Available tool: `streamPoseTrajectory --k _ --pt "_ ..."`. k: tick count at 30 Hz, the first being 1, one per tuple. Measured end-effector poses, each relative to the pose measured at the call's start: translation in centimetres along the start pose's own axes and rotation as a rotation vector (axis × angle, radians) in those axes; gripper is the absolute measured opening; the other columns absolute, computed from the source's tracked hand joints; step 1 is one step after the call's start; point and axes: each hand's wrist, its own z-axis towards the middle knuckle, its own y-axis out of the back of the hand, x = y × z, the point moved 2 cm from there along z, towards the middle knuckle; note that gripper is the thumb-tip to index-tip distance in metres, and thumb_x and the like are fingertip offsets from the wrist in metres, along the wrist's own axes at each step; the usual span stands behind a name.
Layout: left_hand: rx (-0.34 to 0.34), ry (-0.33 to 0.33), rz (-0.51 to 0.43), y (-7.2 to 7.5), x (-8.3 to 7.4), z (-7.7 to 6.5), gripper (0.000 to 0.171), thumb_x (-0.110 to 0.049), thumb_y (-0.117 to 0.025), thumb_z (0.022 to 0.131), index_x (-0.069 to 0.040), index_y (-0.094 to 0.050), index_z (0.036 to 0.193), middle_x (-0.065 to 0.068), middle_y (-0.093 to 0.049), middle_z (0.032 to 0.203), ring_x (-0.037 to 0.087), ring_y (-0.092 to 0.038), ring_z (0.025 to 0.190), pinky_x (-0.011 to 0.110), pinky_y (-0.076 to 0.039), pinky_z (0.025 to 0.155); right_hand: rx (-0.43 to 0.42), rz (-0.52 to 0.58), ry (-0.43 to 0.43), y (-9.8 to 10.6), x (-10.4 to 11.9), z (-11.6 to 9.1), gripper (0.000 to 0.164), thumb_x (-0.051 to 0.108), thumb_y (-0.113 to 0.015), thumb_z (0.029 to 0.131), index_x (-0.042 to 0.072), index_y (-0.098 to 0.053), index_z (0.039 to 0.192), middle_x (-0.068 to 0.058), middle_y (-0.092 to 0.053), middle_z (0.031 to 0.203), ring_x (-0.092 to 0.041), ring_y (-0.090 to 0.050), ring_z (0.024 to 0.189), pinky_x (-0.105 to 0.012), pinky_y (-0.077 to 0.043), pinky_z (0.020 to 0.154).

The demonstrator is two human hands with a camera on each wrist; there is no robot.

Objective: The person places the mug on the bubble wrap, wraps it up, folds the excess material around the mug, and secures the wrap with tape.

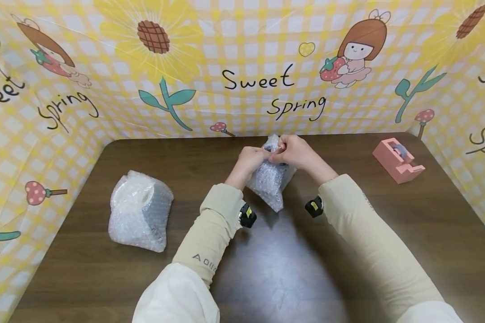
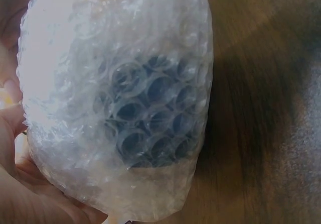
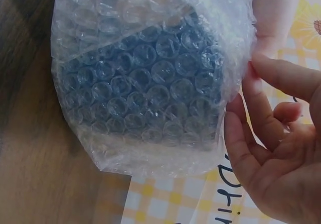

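A bubble-wrapped package (image 1: 270,177) stands near the back edge of the table, between both hands. Through the clear bubbles a dark blue item (image 3: 145,83) shows inside the wrap. My left hand (image 1: 251,160) holds the package at its upper left, and in the left wrist view its fingers (image 2: 35,194) curve along the wrap's edge. The right hand (image 1: 297,151) pinches the top of the wrap, its thumb and fingertips meeting the left hand's fingers. In the right wrist view the right hand's fingers (image 3: 251,128) bend against the wrap's side.
A larger bubble-wrapped bundle (image 1: 141,211) sits on the left of the brown table (image 1: 85,278). At the back right stands a pink tape dispenser (image 1: 397,162) with a roll in it. Yellow checked cloth (image 1: 250,40) hangs around the table's back and sides.
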Motion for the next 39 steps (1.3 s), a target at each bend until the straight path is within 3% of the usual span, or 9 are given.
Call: streamPoseTrajectory --k 4,9,20,28,35,39 --pt "0.006 -0.002 -0.009 -0.1 0.0 0.1 0.025 -0.013 -0.063 0.086 0.002 -0.072 0.104 0.013 -0.064 0.121 0.018 -0.050 0.103 0.037 -0.039 0.104 0.012 -0.007 -0.005 0.0 0.0 0.0 0.041 0.018 -0.073 0.084 0.011 -0.034 0.073 0.000 -0.044 0.067 -0.012 -0.039 0.061 -0.024 -0.034 0.056" --pt "0.011 -0.009 -0.018 -0.1 0.0 0.0 0.024 -0.013 -0.063 0.087 0.003 -0.072 0.103 0.012 -0.065 0.117 0.017 -0.049 0.100 0.035 -0.039 0.101 0.009 -0.032 -0.007 -0.1 0.0 0.1 0.041 0.018 -0.074 0.083 0.011 -0.035 0.073 0.000 -0.045 0.068 -0.013 -0.041 0.063 -0.024 -0.035 0.057" --pt "0.010 -0.016 -0.030 0.1 0.1 0.0 0.025 -0.015 -0.062 0.088 0.006 -0.071 0.098 0.005 -0.062 0.097 0.014 -0.049 0.090 0.026 -0.039 0.082 -0.025 -0.304 -0.017 -0.6 1.9 -0.4 0.032 0.020 -0.074 0.082 0.010 -0.043 0.077 -0.003 -0.048 0.075 -0.020 -0.048 0.072 -0.028 -0.036 0.060" --pt "0.032 -0.012 -0.058 0.1 0.3 0.3 0.027 -0.018 -0.066 0.088 0.004 -0.072 0.101 0.006 -0.064 0.102 0.015 -0.051 0.097 0.029 -0.041 0.091 -0.062 -0.439 -0.061 -0.4 2.2 -1.0 0.037 0.034 -0.075 0.082 0.010 -0.048 0.089 -0.005 -0.052 0.081 -0.021 -0.049 0.073 -0.031 -0.036 0.058" --pt "0.080 -0.001 -0.047 0.1 0.4 0.3 0.027 -0.017 -0.065 0.090 -0.001 -0.070 0.111 0.011 -0.063 0.125 0.023 -0.052 0.119 0.036 -0.039 0.106 -0.046 -0.331 -0.035 0.1 1.0 -0.7 0.042 0.039 -0.075 0.081 0.007 -0.048 0.090 -0.006 -0.048 0.083 -0.020 -0.046 0.073 -0.029 -0.037 0.060" --pt "0.085 0.000 -0.034 0.1 0.4 0.3 0.027 -0.013 -0.062 0.092 0.001 -0.068 0.114 0.013 -0.060 0.130 0.025 -0.050 0.123 0.038 -0.038 0.108 -0.010 -0.262 0.007 0.9 0.5 -0.6 0.037 0.039 -0.064 0.090 0.005 -0.050 0.092 -0.006 -0.049 0.081 -0.018 -0.047 0.067 -0.027 -0.039 0.058"
